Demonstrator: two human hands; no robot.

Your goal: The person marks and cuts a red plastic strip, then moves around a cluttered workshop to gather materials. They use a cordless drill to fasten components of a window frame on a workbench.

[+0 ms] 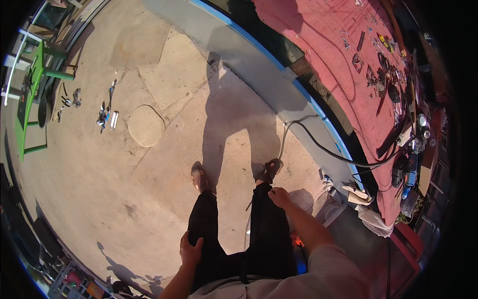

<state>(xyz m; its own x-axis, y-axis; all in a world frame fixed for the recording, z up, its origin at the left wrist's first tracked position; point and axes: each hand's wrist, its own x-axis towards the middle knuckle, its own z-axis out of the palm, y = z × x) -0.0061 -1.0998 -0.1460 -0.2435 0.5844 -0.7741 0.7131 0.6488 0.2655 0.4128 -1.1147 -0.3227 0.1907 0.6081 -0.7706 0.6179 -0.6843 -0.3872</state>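
Note:
My left hand (190,250) rests against the left leg of my black trousers (203,219), thumb apart from the fingers and nothing seen in it. Beside my right knee is my right hand (280,197), its fingers curled in; whether they pinch anything is hidden. Sandalled feet (200,179) stand on the concrete floor (164,169), with my long shadow falling ahead. A dark cable (318,144) loops from near my right foot across the blue-edged grey ledge (269,79) to the right.
A pink cloth (323,55) on the right bears scattered hand tools (386,79) and a blue power tool (410,172). At left stands a green-framed stool or table (32,94). Small metal parts (105,112) lie on the floor. A crumpled plastic bag (374,222) sits at right.

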